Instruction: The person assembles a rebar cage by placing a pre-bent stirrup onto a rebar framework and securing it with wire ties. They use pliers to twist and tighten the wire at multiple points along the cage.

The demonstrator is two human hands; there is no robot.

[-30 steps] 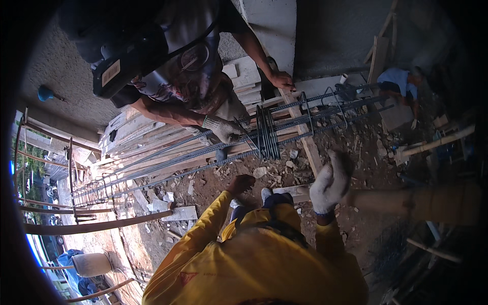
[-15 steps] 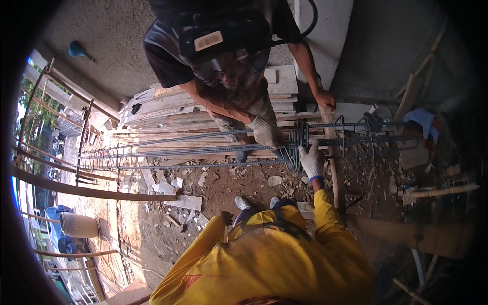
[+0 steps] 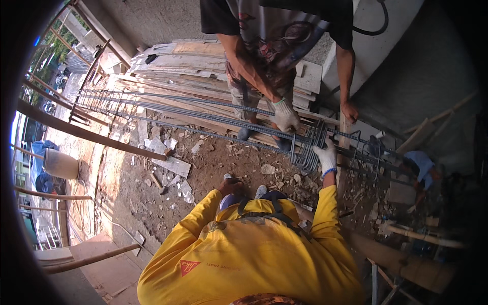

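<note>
My right hand (image 3: 326, 156), in a white knit glove with a blue cuff, grips the right side of a cluster of bent steel stirrups (image 3: 306, 156). The stirrups sit bunched round long ribbed rebars (image 3: 203, 115) that run from far left to right. Bare and low by my knees, my left hand (image 3: 232, 186) appears to hold nothing, its fingers loosely apart. Opposite me, a co-worker's gloved hand (image 3: 286, 117) is on the rebars just left of the stirrups. The co-worker's bare other hand (image 3: 349, 112) rests at the top of an upright wooden post (image 3: 343, 147).
Stacked planks (image 3: 178, 63) lie behind the rebars. Broken rubble covers the dirt floor (image 3: 223, 157). A bamboo pole (image 3: 91, 131) crosses on the left, near a pale drum (image 3: 60, 163). Another person in blue (image 3: 420, 166) crouches at the right. Loose timber (image 3: 427, 238) lies at lower right.
The view has shifted, and the rebars now slant down to the right. My right hand stays at the stirrups, which look more spread out. My left hand is closer to my knees.
</note>
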